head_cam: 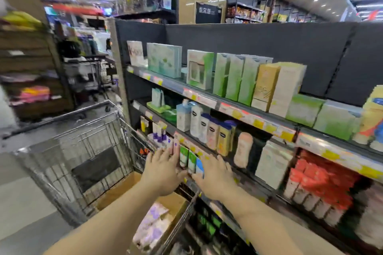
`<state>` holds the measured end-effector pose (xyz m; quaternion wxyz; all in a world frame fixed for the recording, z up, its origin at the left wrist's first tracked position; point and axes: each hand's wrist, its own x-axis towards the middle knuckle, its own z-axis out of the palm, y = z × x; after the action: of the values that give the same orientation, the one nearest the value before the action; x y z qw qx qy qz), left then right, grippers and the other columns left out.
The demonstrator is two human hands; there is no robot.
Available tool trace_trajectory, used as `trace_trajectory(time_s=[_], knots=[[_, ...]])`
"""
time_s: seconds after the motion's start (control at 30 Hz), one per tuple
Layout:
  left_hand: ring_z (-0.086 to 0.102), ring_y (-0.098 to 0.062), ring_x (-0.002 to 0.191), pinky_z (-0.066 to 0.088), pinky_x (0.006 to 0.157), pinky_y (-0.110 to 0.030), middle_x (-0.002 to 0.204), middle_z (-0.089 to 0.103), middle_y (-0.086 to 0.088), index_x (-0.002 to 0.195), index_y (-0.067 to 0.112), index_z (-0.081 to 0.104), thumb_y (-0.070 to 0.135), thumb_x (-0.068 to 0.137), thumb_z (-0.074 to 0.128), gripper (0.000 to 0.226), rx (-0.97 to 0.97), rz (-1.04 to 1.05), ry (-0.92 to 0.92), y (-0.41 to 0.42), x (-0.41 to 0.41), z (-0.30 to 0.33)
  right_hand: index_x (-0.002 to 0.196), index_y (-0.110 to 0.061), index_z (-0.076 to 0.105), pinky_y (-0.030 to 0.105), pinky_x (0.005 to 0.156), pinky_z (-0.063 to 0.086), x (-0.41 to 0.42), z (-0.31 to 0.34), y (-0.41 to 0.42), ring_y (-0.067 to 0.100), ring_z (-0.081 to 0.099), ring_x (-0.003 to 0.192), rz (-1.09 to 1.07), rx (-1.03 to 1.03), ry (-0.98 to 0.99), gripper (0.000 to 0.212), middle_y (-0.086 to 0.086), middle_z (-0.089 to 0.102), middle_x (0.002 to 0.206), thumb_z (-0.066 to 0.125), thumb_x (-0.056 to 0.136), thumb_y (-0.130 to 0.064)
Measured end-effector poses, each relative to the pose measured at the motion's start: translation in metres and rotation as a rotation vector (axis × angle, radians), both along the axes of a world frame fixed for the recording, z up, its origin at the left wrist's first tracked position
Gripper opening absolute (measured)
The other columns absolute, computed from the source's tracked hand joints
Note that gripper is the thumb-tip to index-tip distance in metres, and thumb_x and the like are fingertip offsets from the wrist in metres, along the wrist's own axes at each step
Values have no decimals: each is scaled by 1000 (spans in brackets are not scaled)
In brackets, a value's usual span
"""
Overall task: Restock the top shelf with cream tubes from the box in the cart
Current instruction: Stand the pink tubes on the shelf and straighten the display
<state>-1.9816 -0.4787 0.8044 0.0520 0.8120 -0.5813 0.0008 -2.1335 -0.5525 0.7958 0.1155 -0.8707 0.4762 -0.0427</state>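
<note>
The fingers of the left hand (163,172) and the right hand (215,178) are straight, pressing a row of small tubes (191,161) on a low shelf (244,184). More cream tubes (153,225) lie in the cardboard box (116,192) inside the cart (68,151).

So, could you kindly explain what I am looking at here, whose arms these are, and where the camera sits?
There is no machine here: a person wears one wide-angle camera on the head, looking forward and down, so the two bare arms are their own. The left hand and right hand reach, fingers straight, to a row of small cream tubes on a lower shelf of the store rack; the picture is blurred, so I cannot tell whether either has a grip on one. Below the arms a wire cart carries an open cardboard box with purple-and-white packs inside. The top shelf holds green and cream cartons.
</note>
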Motion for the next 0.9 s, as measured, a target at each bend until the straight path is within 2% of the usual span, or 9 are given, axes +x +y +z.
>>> trace_trajectory(time_s=[0.27,0.67,0.77,0.9], knots=[[3,-28,150,3,120,-48,163,11,-3,154,28,17,64,94,32,72,96,90,39,-16,148,-49,154,-28,16,47,121,4,146,-54,-15,26,2,150,43,125,23,68,4,11,163,40,97,-54],[7,-25,150,9,121,-48,162,13,0,153,28,19,62,94,34,69,244,66,55,-65,220,-159,154,-26,18,45,121,6,206,-154,-95,27,7,150,-2,309,121,67,6,15,162,41,97,-53],[9,-25,149,11,120,-49,162,16,0,152,29,21,62,94,32,67,270,83,89,-80,240,-189,153,-25,22,44,121,12,219,-178,-115,28,13,149,7,345,136,68,7,21,160,44,95,-53],[9,-26,149,9,121,-47,162,16,-1,153,27,19,61,95,35,69,401,86,165,-86,245,-230,149,-21,30,46,117,23,226,-211,-125,29,26,143,-4,376,162,69,8,35,152,43,93,-59]])
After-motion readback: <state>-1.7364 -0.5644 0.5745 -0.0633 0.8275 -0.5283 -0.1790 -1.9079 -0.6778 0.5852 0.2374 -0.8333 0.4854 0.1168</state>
